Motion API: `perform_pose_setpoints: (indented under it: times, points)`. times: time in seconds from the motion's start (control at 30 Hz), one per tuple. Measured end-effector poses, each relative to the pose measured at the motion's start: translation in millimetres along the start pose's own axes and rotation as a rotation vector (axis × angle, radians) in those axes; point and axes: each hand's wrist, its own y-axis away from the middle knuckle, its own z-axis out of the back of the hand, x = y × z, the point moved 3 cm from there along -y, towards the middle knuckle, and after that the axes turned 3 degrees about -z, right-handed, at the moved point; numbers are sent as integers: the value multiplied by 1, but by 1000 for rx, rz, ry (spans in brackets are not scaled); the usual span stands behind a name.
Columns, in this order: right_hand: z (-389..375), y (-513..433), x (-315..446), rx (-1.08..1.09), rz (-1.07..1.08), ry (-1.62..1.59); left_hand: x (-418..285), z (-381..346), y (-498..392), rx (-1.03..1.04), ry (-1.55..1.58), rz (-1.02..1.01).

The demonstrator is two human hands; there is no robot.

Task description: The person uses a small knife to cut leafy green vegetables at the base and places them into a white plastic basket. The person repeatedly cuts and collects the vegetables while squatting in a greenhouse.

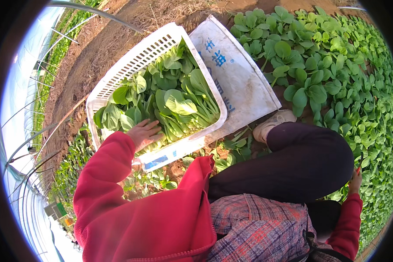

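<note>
My left hand rests with its fingers spread on the stems of cut bok choy. These greens fill a white slotted plastic crate, their pale stem ends mostly towards me. Far to the right, beside my bent knee, my right hand is closed around the red handle of a small tool. Its dark, narrow end points up among the growing leaves; the exact kind of tool is too small to tell.
A white woven sack with blue printing lies under and beside the crate. Dense growing bok choy covers the right side. My shoe stands at the sack's edge. Metal greenhouse hoops and plastic film curve along the left.
</note>
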Motion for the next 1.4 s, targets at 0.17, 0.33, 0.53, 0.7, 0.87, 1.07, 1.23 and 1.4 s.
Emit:
perform_pose_setpoints:
  times: [0.17,0.33,0.53,0.7,0.87,1.07,1.23,1.4]
  points:
    - [1,1,-10,30,-101,-35,1,-16,11,198,-116,117]
    - [-4,-3,-13,62,-126,-33,-7,21,44,244,-160,380]
    - [1,-12,-18,99,-133,10,-2,-17,36,349,985,1287]
    - [-21,5,-5,177,-148,-18,11,-76,20,402,965,1261]
    - [-19,5,4,188,-138,-34,13,-171,17,472,873,1104]
    - [-16,22,18,179,-140,-1,14,-112,0,578,1033,1038]
    - [-19,39,33,134,-163,12,8,-85,1,408,1448,1305]
    - [-16,40,35,169,-151,-1,15,-116,-28,379,1422,1259]
